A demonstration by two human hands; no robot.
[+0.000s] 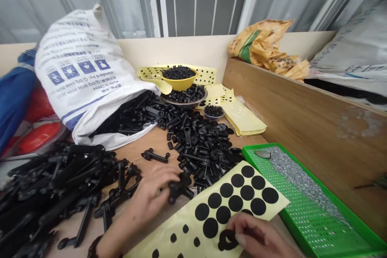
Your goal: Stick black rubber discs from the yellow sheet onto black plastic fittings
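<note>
My right hand [260,236] pinches a black ring-shaped piece [224,243] low over a yellow backing sheet [169,231]. Round black stickers [236,203] and smaller black dots cover that sheet. To the left, my left hand [151,191] has its thumb and fingers curled round a black plastic part [180,187] with knobby arms, at the near edge of a heap of loose black parts [208,145]. One jointed black arm piece [155,155] lies alone on the table just beyond the left hand.
A pile of black jointed arms [57,185] fills the left side. A white woven sack [81,64] spills more parts. Behind stand a yellow bowl [181,84] and yellow sheets [244,118]. On the right, a green tray [320,209] holds small metal pieces beside a wooden board [302,105].
</note>
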